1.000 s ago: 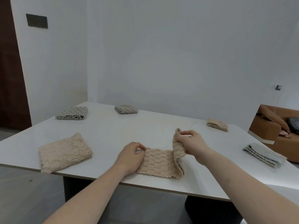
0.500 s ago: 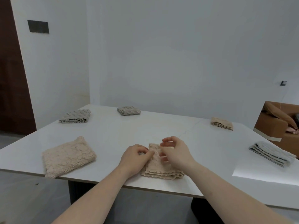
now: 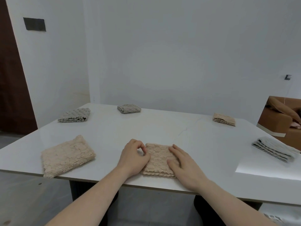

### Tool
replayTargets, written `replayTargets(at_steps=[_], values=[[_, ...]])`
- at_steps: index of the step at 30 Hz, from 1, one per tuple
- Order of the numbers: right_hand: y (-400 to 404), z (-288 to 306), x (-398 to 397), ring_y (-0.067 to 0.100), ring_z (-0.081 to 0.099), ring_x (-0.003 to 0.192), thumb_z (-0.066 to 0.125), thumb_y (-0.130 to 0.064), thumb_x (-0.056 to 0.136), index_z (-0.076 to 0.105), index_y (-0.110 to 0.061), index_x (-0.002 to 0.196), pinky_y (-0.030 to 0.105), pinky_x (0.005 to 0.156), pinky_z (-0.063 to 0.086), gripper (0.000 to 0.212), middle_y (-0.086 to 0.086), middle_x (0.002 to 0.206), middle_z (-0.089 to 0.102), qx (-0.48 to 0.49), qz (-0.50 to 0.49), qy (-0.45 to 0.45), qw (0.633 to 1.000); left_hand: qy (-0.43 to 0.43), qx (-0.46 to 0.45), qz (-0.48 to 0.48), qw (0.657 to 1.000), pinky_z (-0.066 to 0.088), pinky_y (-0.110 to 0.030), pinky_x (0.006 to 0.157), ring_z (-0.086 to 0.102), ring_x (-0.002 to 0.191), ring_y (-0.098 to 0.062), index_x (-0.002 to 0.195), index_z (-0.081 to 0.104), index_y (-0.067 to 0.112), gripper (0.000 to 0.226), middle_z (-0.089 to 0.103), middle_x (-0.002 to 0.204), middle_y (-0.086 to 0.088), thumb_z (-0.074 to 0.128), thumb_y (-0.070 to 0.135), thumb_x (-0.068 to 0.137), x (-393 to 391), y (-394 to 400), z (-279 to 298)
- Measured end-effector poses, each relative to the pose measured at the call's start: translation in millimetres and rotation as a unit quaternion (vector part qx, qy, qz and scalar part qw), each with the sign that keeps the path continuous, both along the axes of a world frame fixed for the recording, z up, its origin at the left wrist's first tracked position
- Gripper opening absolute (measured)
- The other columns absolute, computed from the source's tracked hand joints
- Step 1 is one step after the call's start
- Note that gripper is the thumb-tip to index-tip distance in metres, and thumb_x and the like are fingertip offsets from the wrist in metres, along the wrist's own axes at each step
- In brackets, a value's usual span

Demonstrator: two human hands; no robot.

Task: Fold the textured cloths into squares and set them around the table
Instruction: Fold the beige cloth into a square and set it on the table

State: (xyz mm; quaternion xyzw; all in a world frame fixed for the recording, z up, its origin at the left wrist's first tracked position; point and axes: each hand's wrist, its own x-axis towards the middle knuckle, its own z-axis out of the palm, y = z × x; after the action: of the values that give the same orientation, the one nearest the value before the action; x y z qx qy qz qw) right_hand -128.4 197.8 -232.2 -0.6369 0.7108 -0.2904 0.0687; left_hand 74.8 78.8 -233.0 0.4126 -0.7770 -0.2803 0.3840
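A beige textured cloth (image 3: 158,158), folded into a small square of several layers, lies near the front edge of the white table (image 3: 114,132). My right hand (image 3: 182,160) rests flat on its right half with straight fingers. My left hand (image 3: 134,156) sits at the cloth's left edge with curled fingers; whether they pinch the edge is unclear. Folded cloths lie around the table: a fluffy beige one (image 3: 66,155) at front left, two grey ones (image 3: 75,115) (image 3: 129,108) at the back left, a beige one (image 3: 224,119) at back right, a grey-white one (image 3: 273,150) at right.
A white wall stands behind the table, with a dark door (image 3: 11,79) at left. A brown sofa (image 3: 283,118) sits beyond the table's right corner. The table's front edge runs just below my hands.
My right hand carried the raised right end of the cloth over to the left, closing the fold, then let go and laid flat on top. My left hand stayed at the left edge.
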Motion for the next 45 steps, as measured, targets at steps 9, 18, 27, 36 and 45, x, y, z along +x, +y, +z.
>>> replayTargets(at_steps=[9,18,27,36,45], values=[[-2.5,-0.2,4.5,0.001,-0.006,0.152,0.022,-0.062,0.101,0.004,-0.036,0.16,0.041,0.126,-0.004,0.067,-0.019,0.166,-0.004,0.115,0.008,0.076,0.99,-0.244,-0.065,-0.118,0.96,-0.002,-0.035,0.126,-0.003,0.153,0.001,0.159,0.021,0.04,0.059,0.003,0.167,0.022,0.031,0.053,0.102,-5.5,8.0,-2.5],[-4.1,0.2,7.8,0.003,-0.004,0.153,0.02,-0.062,0.1,-0.001,-0.03,0.161,0.045,0.125,-0.008,0.071,-0.016,0.167,-0.007,0.134,-0.011,0.08,0.988,-0.346,-0.04,-0.096,0.932,-0.005,-0.039,0.127,-0.003,0.155,-0.006,0.162,0.001,0.034,0.069,-0.005,0.169,0.014,0.023,0.054,0.1,-9.0,10.0,1.0],[-3.9,0.3,12.4,0.01,-0.006,0.154,0.018,-0.068,0.097,-0.005,-0.024,0.161,0.049,0.124,-0.009,0.08,-0.006,0.168,-0.003,0.145,-0.059,0.083,0.984,-0.365,-0.022,-0.051,0.929,-0.008,-0.047,0.126,-0.006,0.156,-0.01,0.163,0.0,0.026,0.076,-0.004,0.17,0.005,0.022,0.059,0.097,-11.9,11.5,1.2],[-2.6,-0.2,14.0,0.01,-0.004,0.154,0.018,-0.071,0.094,-0.003,-0.028,0.161,0.048,0.125,-0.006,0.082,-0.009,0.168,0.003,0.128,-0.071,0.063,0.987,-0.339,-0.019,-0.029,0.94,-0.005,-0.044,0.127,-0.004,0.156,-0.013,0.163,0.001,0.025,0.076,0.002,0.17,0.006,0.019,0.057,0.096,-11.6,7.5,-3.1],[-2.8,3.8,8.0,-0.002,0.0,0.151,0.031,-0.068,0.095,-0.004,-0.047,0.156,0.036,0.125,-0.006,0.073,-0.028,0.162,0.012,0.105,-0.036,-0.013,0.994,-0.215,0.003,-0.061,0.975,0.029,-0.033,0.115,0.034,0.131,-0.009,0.145,0.023,0.053,0.055,0.037,0.137,0.02,0.04,0.044,0.093,-4.7,10.1,2.5]])
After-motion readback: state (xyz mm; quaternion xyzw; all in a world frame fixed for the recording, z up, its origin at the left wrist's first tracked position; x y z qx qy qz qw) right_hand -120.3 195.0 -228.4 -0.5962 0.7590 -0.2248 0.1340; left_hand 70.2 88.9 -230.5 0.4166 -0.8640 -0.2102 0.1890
